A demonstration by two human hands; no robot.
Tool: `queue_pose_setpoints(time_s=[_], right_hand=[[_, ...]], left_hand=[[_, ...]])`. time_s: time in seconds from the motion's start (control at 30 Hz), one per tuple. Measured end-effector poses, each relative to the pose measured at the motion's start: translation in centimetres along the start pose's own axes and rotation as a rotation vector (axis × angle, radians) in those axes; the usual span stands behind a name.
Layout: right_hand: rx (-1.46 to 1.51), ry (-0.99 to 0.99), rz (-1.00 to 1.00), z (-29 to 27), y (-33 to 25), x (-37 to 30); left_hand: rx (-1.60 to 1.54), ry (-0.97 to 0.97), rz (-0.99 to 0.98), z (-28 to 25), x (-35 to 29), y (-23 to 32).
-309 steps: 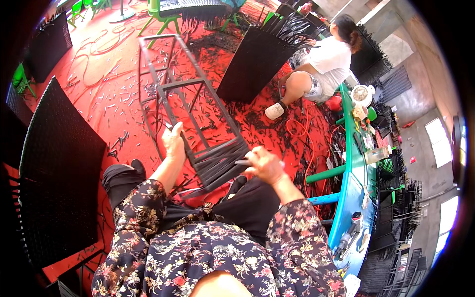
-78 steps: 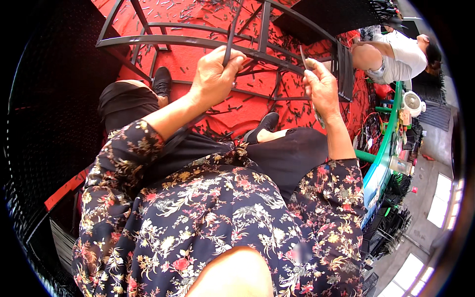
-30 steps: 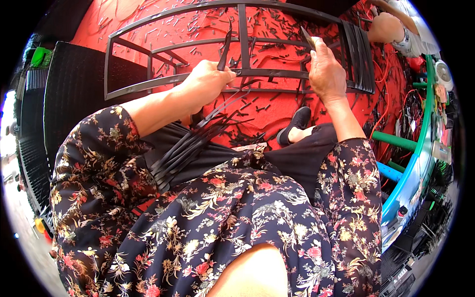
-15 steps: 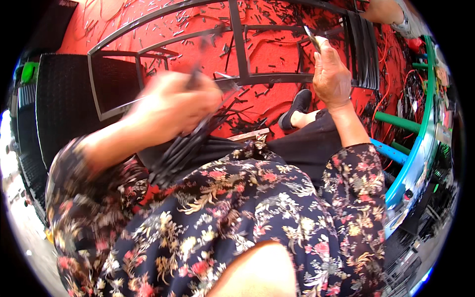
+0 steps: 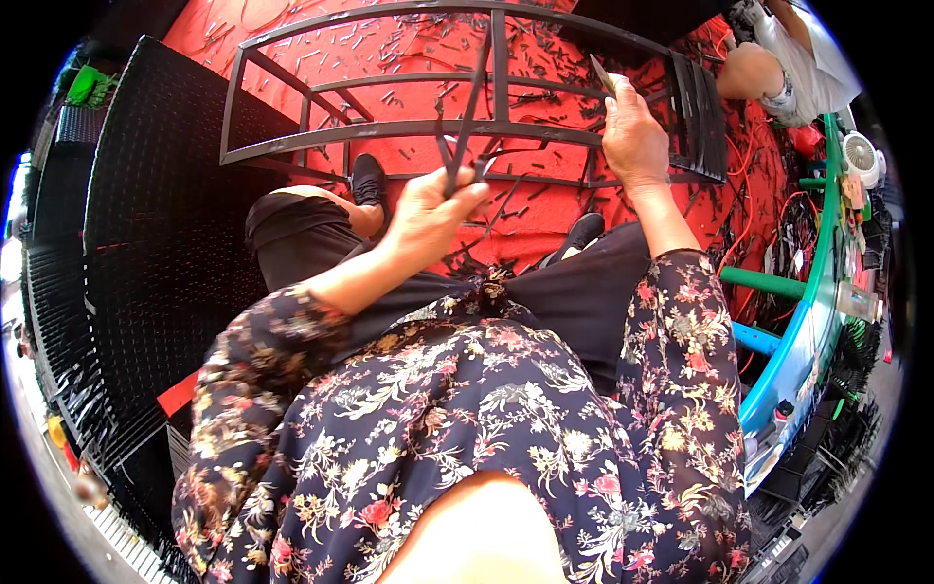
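A black metal frame [image 5: 389, 131] with curved bars lies across the red floor in front of my knees. My left hand [image 5: 428, 209] is closed around a few thin black strips [image 5: 465, 127] that stick up past the frame's middle upright. My right hand [image 5: 634, 141] grips the frame's bars farther right and pinches one short black strip [image 5: 600, 73] between thumb and fingers. A patch of woven black strips [image 5: 696, 117] covers the frame's right end.
Finished black woven panels [image 5: 156, 243] stand at my left. Strip offcuts litter the red floor [image 5: 389, 49]. Another person [image 5: 788, 58] sits at the upper right. A green and blue table edge [image 5: 808, 292] with a small fan [image 5: 861, 156] runs down the right.
My left hand has come back up from my lap holding only a few strips and is steady again by the frame. My right hand has stayed on the bars.
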State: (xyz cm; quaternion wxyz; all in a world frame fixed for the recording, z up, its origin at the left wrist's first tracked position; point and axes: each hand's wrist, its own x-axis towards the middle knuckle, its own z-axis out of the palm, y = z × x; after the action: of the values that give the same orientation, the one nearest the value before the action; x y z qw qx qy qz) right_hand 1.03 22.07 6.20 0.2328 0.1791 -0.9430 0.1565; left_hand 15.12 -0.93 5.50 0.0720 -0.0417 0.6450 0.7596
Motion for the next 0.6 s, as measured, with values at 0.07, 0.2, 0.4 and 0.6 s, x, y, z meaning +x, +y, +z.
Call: queue_pose_setpoints(time_s=[0.07,0.2,0.4,0.6], right_hand=[[-0.013,0.005,0.003,0.3,0.1,-0.2],[0.004,0.042,-0.009,0.4,0.2,-0.1],[0.019,0.069,-0.015,0.2,-0.3,0.2],[0.009,0.065,-0.010,0.4,-0.4,0.4]], left_hand=[[0.226,0.115,0.429,2.2,2.3,-3.3],[0.223,0.290,0.366,5.3,4.7,-4.7],[-0.006,0.360,0.197,6.5,5.5,-3.7],[-0.296,0.307,-0.040,7.3,5.2,-2.5]])
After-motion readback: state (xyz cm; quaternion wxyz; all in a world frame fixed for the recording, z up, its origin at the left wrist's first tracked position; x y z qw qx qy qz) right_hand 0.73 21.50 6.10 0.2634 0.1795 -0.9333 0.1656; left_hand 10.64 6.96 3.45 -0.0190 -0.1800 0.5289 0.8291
